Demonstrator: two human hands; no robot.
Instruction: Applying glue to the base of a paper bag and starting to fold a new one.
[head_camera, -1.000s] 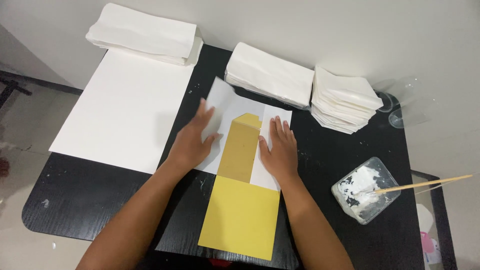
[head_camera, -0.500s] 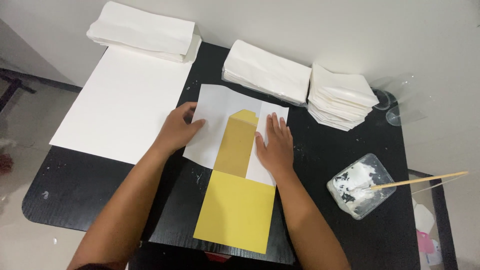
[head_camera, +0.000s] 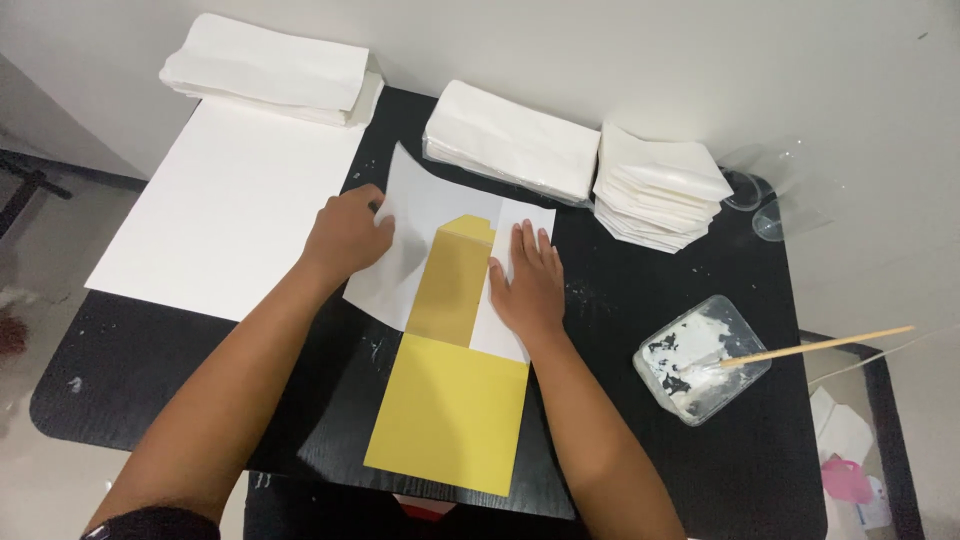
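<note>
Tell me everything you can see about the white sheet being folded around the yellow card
The white sheet looks like thin matte paper, lying flat on the black table near its middle. Its two side flaps fold inward over the upper part of the yellow card, leaving a yellow strip showing between them. The left hand grips the left flap near its top edge; the right hand presses flat on the right flap. The card's lower half sticks out uncovered.

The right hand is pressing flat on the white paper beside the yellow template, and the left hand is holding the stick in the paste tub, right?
Not quite. In the head view the left hand grips the white paper's left edge; the stick rests untouched in the paste tub. The right hand does press flat beside the yellow template.
</note>
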